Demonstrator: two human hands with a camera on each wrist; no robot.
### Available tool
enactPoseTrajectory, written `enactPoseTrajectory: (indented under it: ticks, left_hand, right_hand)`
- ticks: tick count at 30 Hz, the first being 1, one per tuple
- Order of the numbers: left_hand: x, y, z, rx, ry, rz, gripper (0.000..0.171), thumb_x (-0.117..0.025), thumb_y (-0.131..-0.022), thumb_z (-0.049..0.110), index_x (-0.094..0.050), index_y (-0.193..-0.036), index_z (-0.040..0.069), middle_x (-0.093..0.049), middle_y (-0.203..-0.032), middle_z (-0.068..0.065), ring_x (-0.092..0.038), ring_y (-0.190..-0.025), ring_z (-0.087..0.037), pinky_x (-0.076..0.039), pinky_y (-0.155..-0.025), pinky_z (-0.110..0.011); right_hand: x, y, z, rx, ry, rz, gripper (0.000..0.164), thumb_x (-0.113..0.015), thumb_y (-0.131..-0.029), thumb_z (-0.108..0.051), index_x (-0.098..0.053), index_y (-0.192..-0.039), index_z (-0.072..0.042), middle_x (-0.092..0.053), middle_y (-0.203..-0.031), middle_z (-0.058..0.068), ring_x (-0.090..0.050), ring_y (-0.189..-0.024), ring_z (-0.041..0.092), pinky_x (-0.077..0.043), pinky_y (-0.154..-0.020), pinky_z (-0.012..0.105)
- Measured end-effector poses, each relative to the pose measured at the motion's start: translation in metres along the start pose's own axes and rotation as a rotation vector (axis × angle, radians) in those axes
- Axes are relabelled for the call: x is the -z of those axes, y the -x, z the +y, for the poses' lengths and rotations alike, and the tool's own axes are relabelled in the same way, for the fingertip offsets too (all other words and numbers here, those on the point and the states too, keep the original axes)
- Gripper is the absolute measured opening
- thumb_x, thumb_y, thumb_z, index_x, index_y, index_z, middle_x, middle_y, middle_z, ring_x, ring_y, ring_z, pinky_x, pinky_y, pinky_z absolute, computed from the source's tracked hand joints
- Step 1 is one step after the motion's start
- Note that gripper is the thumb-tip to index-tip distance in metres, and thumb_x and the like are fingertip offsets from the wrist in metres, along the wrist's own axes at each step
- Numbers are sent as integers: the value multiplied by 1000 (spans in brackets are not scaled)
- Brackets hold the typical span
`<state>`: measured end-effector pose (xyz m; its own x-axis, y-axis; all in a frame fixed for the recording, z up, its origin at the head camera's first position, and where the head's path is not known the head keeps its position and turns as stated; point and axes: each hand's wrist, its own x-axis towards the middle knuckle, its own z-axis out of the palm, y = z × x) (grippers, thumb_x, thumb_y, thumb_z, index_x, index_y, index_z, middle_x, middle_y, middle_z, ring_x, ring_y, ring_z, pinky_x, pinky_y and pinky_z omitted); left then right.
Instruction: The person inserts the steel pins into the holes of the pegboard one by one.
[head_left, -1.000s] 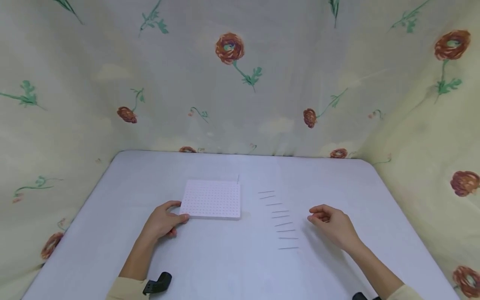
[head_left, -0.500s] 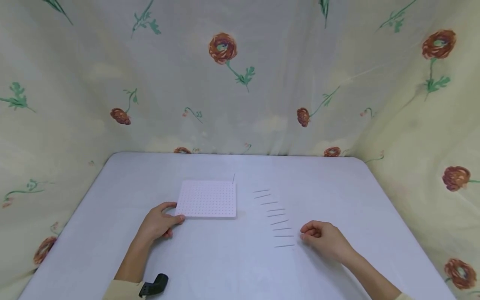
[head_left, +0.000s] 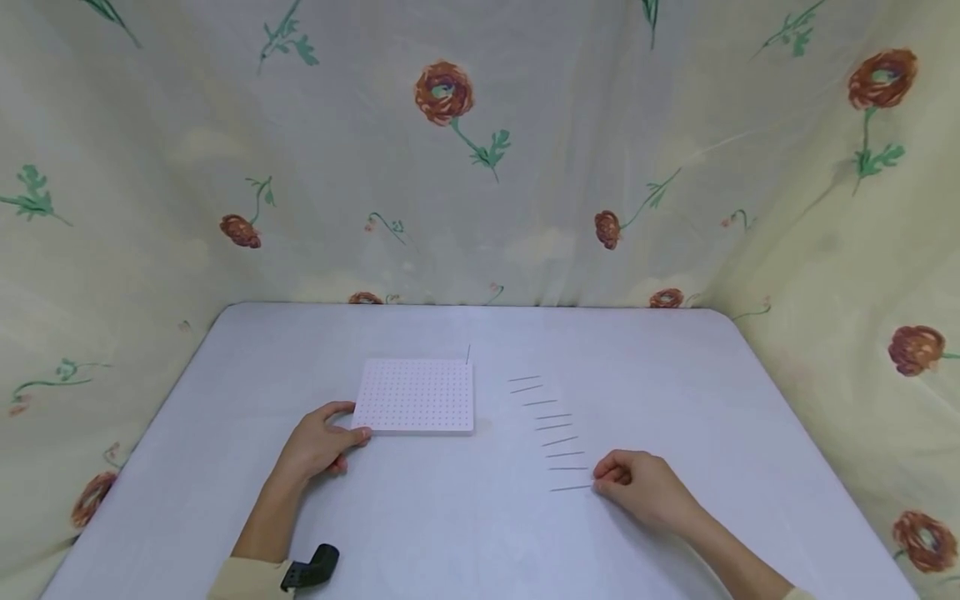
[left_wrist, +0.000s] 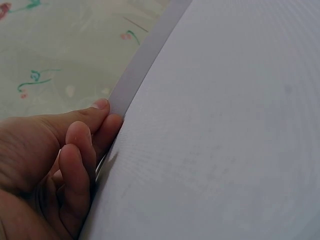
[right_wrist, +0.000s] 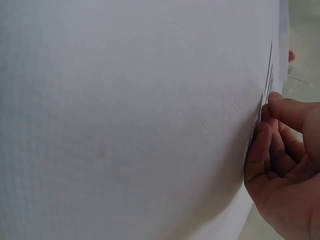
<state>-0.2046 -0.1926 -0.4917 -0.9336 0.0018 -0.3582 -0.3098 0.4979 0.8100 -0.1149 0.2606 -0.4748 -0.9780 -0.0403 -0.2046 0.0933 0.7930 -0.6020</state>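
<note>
A white pegboard (head_left: 412,396) with rows of small holes lies on the table, left of centre. One thin pin (head_left: 468,355) stands upright at its far right corner. My left hand (head_left: 315,446) holds the board's near left corner between thumb and forefinger; the left wrist view shows those fingertips at the board's side (left_wrist: 145,55). To the right, several thin grey pins (head_left: 557,417) lie in a slanting column. My right hand (head_left: 648,492) pinches the right end of the nearest pin (head_left: 568,488), low over the cloth, other fingers curled.
A white cloth covers the table (head_left: 465,533). Behind and at both sides hangs a flowered curtain (head_left: 525,208). A black strap device (head_left: 311,568) sits on my left wrist.
My right hand has come down and toward me, and its fingertips have met the nearest pin's right end. My left hand stays on the pegboard's corner. The head view has shifted slightly.
</note>
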Motion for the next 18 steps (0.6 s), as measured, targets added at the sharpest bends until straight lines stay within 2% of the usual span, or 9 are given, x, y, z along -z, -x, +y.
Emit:
enactPoseTrajectory:
  ticks: [9,18]
  left_hand:
    - [1,1,2,10,-3,-8,68,-77,-91,21,-46,-149,6,-75,-80,-4,-52,-43,-11,-43,-46,-23]
    - [1,1,2,25,-7,-11,68,-77,-91,21,-45,-150,6,-74,-78,-4,-52,-43,-11,-43,-46,-23]
  right_hand:
    - [-6,2,-8,-7,24,7,7,-78,-88,-16,-72,-89,-16,-65,-76,-7,-57,-72,9,-44,-67,23]
    - [-5,-2,-12,42,88,-5,8,-80,-86,-15,-73,-83,-19,-66,-72,-10,-56,-70,7,-44,-68,23]
